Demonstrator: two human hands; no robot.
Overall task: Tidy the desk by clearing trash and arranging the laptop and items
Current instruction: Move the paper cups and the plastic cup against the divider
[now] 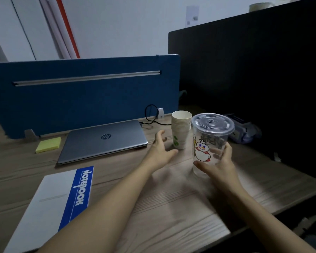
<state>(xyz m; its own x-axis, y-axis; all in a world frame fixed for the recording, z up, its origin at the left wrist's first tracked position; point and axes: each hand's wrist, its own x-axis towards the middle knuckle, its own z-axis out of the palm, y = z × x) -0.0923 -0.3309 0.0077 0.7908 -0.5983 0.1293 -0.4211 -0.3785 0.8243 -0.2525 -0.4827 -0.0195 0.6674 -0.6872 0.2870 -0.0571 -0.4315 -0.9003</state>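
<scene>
A clear plastic cup (206, 141) with a lid and a cartoon snowman print stands on the wooden desk (171, 201), and my right hand (217, 161) is wrapped around its lower right side. Just left of it stands a stack of paper cups (181, 128). My left hand (161, 148) hovers open beside that stack, fingers spread, not touching it. A closed grey laptop (102, 141) lies to the left, with a yellow sticky-note pad (48, 144) beside it. A white and blue notebook (49, 203) lies at the near left.
A blue divider panel (80, 99) closes the desk's back and a dark partition (254, 79) its right side. A black cable (150, 115) runs behind the laptop. A crumpled plastic bag (244, 130) lies behind the clear cup. The desk's edge runs along the lower right.
</scene>
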